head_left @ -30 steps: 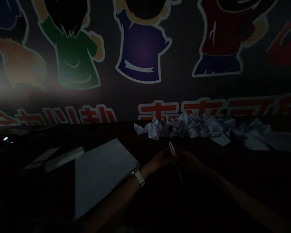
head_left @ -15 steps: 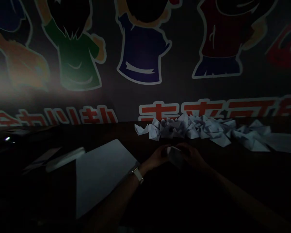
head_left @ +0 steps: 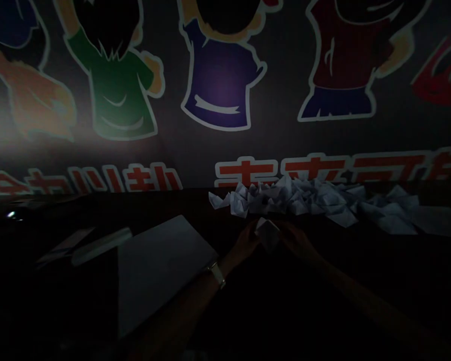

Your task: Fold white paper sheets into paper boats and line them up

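A small folded piece of white paper (head_left: pixel 268 233) is held up over the dark table, its pointed shape facing me. My left hand (head_left: pixel 247 241) grips its left side, fingers closed, with a light-banded watch (head_left: pixel 217 275) on the wrist. On the other side my right hand (head_left: pixel 297 240) is closed on the paper's right edge; its fingertips are dim in the low light. Just beyond both hands lies a heap of folded white paper shapes (head_left: pixel 296 196). To the left is a stack of flat white sheets (head_left: pixel 165 271), partly beneath my left forearm.
A long pale object (head_left: pixel 101 245) touches the stack's left corner, with flat papers (head_left: pixel 65 245) beside it. A shiny item (head_left: pixel 13 215) glints at far left. More flat paper (head_left: pixel 439 220) lies at right. A wall with painted cartoon figures (head_left: pixel 221 85) rises behind the table.
The folded paper has turned and tilted between my hands, so more of its pointed face shows. My left wrist has shifted slightly to the right. The heap and the sheets are unchanged.
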{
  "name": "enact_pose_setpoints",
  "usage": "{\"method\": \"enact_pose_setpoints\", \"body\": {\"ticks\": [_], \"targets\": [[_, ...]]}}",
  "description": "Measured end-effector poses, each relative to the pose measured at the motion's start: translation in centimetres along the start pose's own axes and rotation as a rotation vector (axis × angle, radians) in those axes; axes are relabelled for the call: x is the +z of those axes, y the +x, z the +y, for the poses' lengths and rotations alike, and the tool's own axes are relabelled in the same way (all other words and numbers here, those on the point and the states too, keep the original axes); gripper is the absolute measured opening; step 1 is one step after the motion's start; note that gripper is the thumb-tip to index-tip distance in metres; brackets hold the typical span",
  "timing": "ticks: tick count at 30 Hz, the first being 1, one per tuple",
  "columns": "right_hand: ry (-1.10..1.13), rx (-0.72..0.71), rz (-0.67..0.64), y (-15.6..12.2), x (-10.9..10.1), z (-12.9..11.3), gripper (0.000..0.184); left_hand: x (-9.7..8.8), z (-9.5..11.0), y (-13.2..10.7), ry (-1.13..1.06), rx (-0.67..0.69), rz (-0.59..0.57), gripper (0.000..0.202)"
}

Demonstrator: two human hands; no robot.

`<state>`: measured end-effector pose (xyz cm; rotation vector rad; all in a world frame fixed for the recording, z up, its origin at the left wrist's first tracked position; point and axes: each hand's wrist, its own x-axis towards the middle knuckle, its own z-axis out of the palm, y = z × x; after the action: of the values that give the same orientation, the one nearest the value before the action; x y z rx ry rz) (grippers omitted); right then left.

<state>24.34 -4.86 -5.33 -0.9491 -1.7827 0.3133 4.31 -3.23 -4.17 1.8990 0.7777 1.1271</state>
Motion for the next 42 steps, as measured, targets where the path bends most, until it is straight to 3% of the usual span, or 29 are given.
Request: {"method": "enact_pose_setpoints", "body": {"ticks": [7,14,18,21,26,31,36,42], "targets": [[0.021,0.002,-0.036,-0.4,0.8,-1.2,0.037,0.6,-1.1,0.2,0.041,0.001,0.041,0.052],[0.127,0.063,-0.107,-0.6,1.3,-1.6,0.048,1.0,-0.1,-0.3,-0.024,-0.013,0.06,0.055],[0.138,0.104,-0.201,-0.9,1.6,-1.7,0.053,1.5,-0.8,-0.5,-0.055,-0.045,0.013,0.034],[0.108,0.113,-0.205,-1.0,1.7,-2.0,0.056,1.9,-1.5,-0.4,-0.016,-0.059,0.007,0.031],[0.049,0.092,-0.171,-0.8,1.6,-2.8,0.065,2.3,-1.3,-0.4,0.061,-0.012,0.044,0.041],[0.047,0.073,-0.062,-0.5,1.1,-2.3,0.045,1.7,0.0,-0.4,0.089,0.108,0.105,0.047],[0.211,0.073,0.021,0.2,0.4,-1.7,0.038,0.8,1.4,-0.3,0.036,0.204,0.071,0.049],[0.381,0.056,-0.029,0.5,0.3,-1.7,0.044,-0.2,1.5,-0.5,0.197,0.317,0.014,0.063]]}}
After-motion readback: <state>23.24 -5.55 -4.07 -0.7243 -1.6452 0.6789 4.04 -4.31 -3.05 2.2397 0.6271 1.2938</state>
